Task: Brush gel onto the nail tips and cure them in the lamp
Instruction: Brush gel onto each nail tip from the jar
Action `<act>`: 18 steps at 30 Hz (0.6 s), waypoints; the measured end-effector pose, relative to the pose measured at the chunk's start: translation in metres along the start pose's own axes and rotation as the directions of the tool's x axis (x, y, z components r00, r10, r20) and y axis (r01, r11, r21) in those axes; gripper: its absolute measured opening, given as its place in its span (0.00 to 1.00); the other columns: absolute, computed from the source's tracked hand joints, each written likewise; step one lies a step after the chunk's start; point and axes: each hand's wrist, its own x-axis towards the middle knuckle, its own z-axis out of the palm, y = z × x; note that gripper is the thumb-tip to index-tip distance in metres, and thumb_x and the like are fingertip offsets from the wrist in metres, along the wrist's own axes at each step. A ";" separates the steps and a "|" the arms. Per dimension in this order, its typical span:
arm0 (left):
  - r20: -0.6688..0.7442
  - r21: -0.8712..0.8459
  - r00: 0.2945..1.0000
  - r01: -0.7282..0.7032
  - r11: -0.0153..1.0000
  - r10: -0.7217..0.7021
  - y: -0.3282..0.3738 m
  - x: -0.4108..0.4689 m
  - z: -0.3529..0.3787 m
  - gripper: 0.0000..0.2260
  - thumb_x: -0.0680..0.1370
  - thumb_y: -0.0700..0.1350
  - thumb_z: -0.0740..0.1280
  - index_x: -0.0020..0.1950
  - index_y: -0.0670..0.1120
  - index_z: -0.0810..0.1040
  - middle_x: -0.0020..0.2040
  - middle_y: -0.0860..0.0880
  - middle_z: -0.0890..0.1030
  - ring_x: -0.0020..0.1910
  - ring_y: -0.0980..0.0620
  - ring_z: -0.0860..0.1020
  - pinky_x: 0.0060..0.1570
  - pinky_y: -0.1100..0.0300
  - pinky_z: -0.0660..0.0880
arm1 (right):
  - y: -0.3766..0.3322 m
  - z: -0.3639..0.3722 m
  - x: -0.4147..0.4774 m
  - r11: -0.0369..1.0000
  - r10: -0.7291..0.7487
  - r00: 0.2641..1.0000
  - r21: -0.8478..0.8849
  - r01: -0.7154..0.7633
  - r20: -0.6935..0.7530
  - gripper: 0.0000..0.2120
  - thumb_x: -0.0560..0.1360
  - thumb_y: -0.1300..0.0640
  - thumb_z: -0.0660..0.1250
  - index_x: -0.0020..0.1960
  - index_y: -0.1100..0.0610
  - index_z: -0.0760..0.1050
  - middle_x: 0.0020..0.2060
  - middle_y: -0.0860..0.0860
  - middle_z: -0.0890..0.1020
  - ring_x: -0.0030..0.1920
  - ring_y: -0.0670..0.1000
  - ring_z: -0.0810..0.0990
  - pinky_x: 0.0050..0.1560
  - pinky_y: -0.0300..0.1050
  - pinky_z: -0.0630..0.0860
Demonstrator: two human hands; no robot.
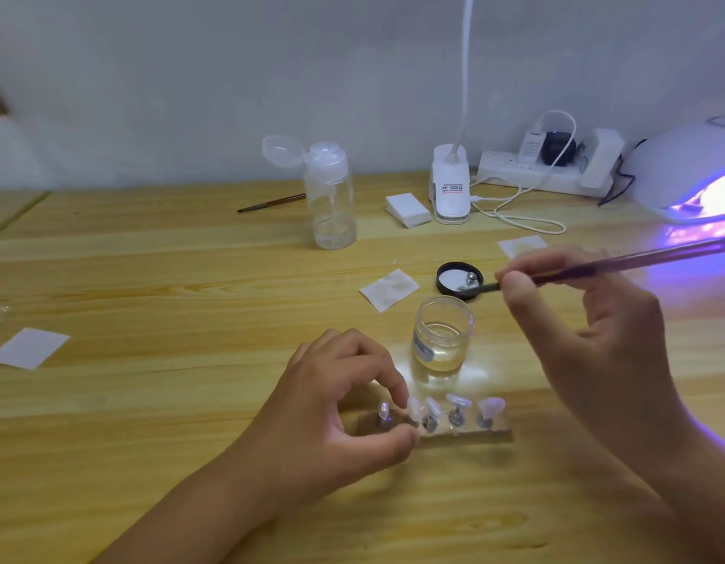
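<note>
A pale wooden table (149, 258) is seen from above, set against a white wall. At the far left lies a white paper square (27, 348). Further back, a thin spare brush (271, 202) lies flat beside a clear pump bottle (330, 197), which has its flip cap open and a little liquid at the bottom.

Near the front, the left hand (336, 413) reaches in from the lower left. Its grip is nearly closed: thumb and forefinger pinch the left end of a long, narrow holder (474, 435) that lies on the table, while the other fingers curl above. Five pale nail tips (457, 400) stand in a row on small pegs along this holder, just in front of the jar.

Behind them sits an open gel jar (443, 335), glass and partly filled with clear gel. A used wipe (389, 289) lies to its left, and its black lid (459, 278) lies upturned just behind it. At the back are a stack of white pads (407, 209), a white clip lamp (450, 185) and a power strip (531, 173) with a looped cable.

The right hand (596, 319) hovers above the table right of the jar. Its grip is closed on a purple brush (637, 260), pinched between thumb and fingertips, with the dark tip pointing left over the lid's edge.

At the far right, a white domed curing lamp (686, 168) glows violet onto the table.
</note>
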 end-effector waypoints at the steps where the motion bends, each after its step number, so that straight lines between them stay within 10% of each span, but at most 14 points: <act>1: -0.007 0.001 1.000 -0.008 1.000 0.008 0.001 0.000 0.001 0.08 0.66 0.55 0.74 0.41 0.56 0.79 0.48 0.56 0.77 0.53 0.52 0.75 0.59 0.58 0.66 | 0.000 0.002 -0.002 1.000 -0.006 1.000 -0.009 0.006 0.017 0.03 0.75 0.52 0.67 0.44 0.45 0.78 0.43 0.41 0.82 0.51 0.47 0.80 0.50 0.32 0.71; 18: -0.076 0.155 0.984 -0.151 0.976 0.164 0.001 0.001 0.007 0.04 0.72 0.54 0.70 0.41 0.56 0.84 0.45 0.58 0.76 0.48 0.57 0.74 0.52 0.59 0.66 | 0.005 0.011 -0.010 0.984 -0.037 0.986 -0.165 0.065 0.163 0.06 0.76 0.56 0.71 0.43 0.45 0.77 0.46 0.38 0.77 0.50 0.44 0.75 0.47 0.53 0.72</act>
